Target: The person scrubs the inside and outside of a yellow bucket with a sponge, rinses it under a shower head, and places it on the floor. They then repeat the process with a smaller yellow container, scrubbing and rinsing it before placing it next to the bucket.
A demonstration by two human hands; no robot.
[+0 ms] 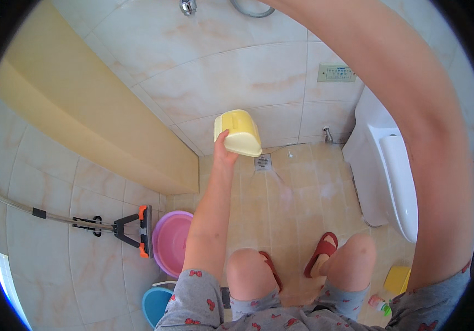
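Note:
My left hand (224, 151) grips a pale yellow plastic container (239, 131), with the thumb lying on its near side. The container hangs in the air, seen above the metal floor drain (263, 162) and close to the tiled wall. My right arm reaches up past the top edge of the picture, so the right hand is out of view. Near the top of the wall are a chrome fitting (187, 7) and a loop of grey hose (253, 12).
A white toilet (375, 165) stands right. On the left are a mop (127, 229), a pink basin (173, 244) and a blue bucket (157, 304). A yellow object (397, 279) and a bottle (379, 304) lie lower right. A labelled panel (337, 72) is on the wall.

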